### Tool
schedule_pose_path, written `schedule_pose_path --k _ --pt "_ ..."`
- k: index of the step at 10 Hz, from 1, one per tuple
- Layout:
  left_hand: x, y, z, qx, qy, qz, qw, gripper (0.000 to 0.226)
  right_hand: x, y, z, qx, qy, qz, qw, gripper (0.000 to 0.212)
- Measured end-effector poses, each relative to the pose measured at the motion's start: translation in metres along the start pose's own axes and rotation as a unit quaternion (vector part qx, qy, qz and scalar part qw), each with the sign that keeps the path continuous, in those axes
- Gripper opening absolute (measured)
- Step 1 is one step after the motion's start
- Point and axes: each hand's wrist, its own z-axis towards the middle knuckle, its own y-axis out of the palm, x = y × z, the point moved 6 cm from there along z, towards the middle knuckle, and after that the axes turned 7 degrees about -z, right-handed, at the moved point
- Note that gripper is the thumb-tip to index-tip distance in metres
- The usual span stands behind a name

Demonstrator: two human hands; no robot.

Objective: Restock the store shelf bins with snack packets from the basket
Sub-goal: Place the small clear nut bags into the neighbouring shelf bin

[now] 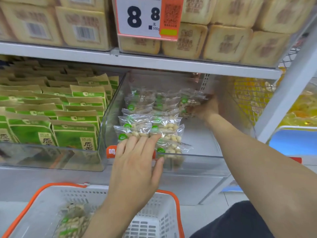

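Note:
A clear plastic shelf bin [202, 158] holds several small transparent nut packets [149, 121] with green dots, stacked in rows on its left side. My left hand [137, 162] reaches over the bin's front wall, with straight fingers touching the front packets. Deep in the bin at the back right, my right hand [205, 109] grips a bunch of nut packets [187, 103]. Below the shelf, a white basket [154, 219] with orange rim holds more nut packets [73, 220].
Left of the bin, another clear bin [51, 157] is full of green and brown pouches [73, 134]. The shelf above carries beige wrapped cakes [226, 43] and a price tag [147, 18]. A white upright post [288, 93] and yellow goods stand at right.

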Motion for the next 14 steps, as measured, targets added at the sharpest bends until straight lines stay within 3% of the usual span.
schedule_pose_path --k 1,2,3,5,7,8,9,10,11,12,13,14 --pt "-0.001 0.001 0.001 -0.001 -0.002 -0.008 1.0 0.046 -0.006 0.006 0.0 0.002 -0.019 0.104 0.994 0.013" --pt "-0.001 0.002 0.001 -0.004 -0.001 -0.009 1.0 0.046 -0.002 0.006 -0.002 0.005 -0.04 -0.015 0.999 0.045" --pt "-0.002 0.002 0.002 -0.005 0.0 -0.006 1.0 0.046 0.01 0.004 -0.001 -0.003 -0.013 -0.013 1.0 0.078" --pt "-0.003 0.001 0.002 -0.009 0.007 -0.005 1.0 0.046 0.004 0.007 0.002 0.002 -0.011 0.021 1.0 0.053" --pt "-0.002 0.0 0.004 -0.023 0.01 0.005 1.0 0.046 -0.01 -0.02 -0.005 0.004 0.01 -0.199 0.98 0.058" --pt "-0.001 -0.003 0.007 -0.031 0.013 -0.007 0.999 0.047 -0.023 -0.034 -0.029 -0.014 -0.035 -0.232 0.972 0.046" --pt "0.007 -0.022 0.005 0.034 0.024 -0.089 0.995 0.041 -0.04 -0.057 -0.074 0.022 -0.121 -0.188 0.974 0.025" --pt "0.017 -0.058 -0.019 0.17 0.065 -0.168 0.969 0.015 -0.06 -0.081 -0.145 0.06 -0.214 -0.093 0.97 0.012" --pt "-0.004 -0.053 -0.059 0.148 0.032 -0.252 0.956 0.008 -0.067 -0.08 -0.225 0.001 -0.268 -0.015 0.963 0.009" --pt "-0.059 0.004 -0.116 -0.008 -0.114 -0.252 0.961 0.005 -0.055 -0.036 -0.282 -0.127 -0.282 0.005 0.951 0.014" --pt "-0.122 0.071 -0.195 -0.155 -0.212 -0.183 0.948 0.005 -0.025 0.048 -0.315 -0.287 -0.262 -0.1 0.916 0.003" --pt "-0.169 0.106 -0.274 -0.281 -0.304 -0.074 0.907 0.011 0.023 0.141 -0.338 -0.435 -0.257 -0.25 0.826 0.014"
